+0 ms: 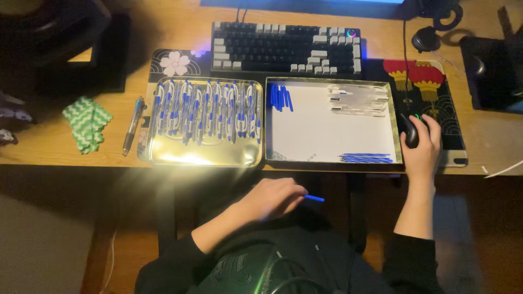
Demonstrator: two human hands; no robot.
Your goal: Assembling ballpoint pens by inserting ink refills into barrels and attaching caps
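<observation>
- You are sitting at a wooden desk (43, 147), looking down at both of your bare hands.
- Your left hand (272, 198) is hanging low, near you and below the desk edge, with the forearm angling up from your lap and the knuckles turned upward.
- Its fingers are curling closed around a small blue pen part (314, 198), whose tip is poking out to the right.
- Your right hand (422, 144) is reaching far forward, the arm running nearly straight, palm down.
- It is cupping a dark computer mouse (411, 130) on a black mat with red lanterns (430, 81); the fingers are draping loosely over it.
- Between your hands, a right tray (332, 122) with a white floor is holding blue caps at its far left, clear barrels at its far right and blue refills at its near right.
- Just left of it, a metal tray (204, 155) is carrying a row of assembled blue and white pens.
- A keyboard (286, 48) is lying beyond both trays.
</observation>
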